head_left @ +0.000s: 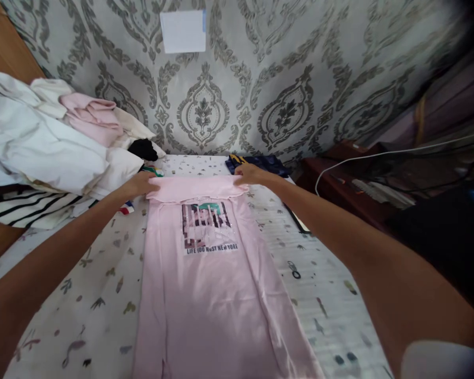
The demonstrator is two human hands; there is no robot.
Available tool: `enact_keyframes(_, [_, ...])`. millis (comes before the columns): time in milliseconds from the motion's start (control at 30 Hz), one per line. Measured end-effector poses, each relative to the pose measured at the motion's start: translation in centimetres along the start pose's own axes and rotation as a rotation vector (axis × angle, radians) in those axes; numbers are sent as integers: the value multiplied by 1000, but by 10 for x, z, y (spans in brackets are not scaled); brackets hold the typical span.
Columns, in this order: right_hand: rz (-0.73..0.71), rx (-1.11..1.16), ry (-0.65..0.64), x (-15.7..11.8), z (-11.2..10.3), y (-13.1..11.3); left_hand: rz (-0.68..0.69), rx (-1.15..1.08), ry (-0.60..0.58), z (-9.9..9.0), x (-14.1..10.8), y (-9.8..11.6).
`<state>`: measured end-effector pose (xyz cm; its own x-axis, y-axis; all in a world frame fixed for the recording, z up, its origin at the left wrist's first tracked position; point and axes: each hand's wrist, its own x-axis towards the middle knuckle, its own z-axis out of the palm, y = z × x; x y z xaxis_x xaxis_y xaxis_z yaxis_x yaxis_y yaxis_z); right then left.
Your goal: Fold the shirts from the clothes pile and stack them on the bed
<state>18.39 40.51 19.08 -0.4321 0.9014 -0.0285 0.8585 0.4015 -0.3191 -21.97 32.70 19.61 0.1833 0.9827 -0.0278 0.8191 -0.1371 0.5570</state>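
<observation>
A pink shirt (213, 295) with a printed picture and lettering lies lengthwise in front of me, its sides turned inward. Its far end is turned over into a flat band. My left hand (140, 184) pinches the left corner of that band. At the opposite corner, my right hand (250, 175) grips the pink cloth between thumb and fingers. Both arms are stretched forward. The near end of the shirt runs out of the bottom of the view.
A heap of white clothes (43, 137) with a pink piece (92, 116) rises at the left, above a striped garment (31, 208). Dark folded cloth (276, 165) lies by the wall behind my right hand. A white cable (398, 152) crosses brown furniture at right. Patterned sheet (106, 273) lies underneath.
</observation>
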Motion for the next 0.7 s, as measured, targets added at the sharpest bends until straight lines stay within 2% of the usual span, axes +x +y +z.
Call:
enact_keyframes(67, [-34,48,64,-21,-6,-2,-4,-99,-1,-6,-17,8])
enact_keyframes(167, [-84,205,129,-64,-11,-9,-5,-131,4,-14,-49,22])
enact_keyframes(300, [-101,301,204,-126,-2,-24,5,-90,55,-15,-98,42])
enact_keyframes(400, [-93,219,276,-165,13,-33,103,16,121,-2,-133,49])
enact_keyframes(500, [-139,95,328,-194,28,-39,206,89,129,17,-161,46])
enact_keyframes(600, [-216,-23,369,-212,40,-43,374,148,131,33,-179,37])
enact_keyframes(700, [-271,-125,394,-224,49,-47,498,235,155,40,-187,28])
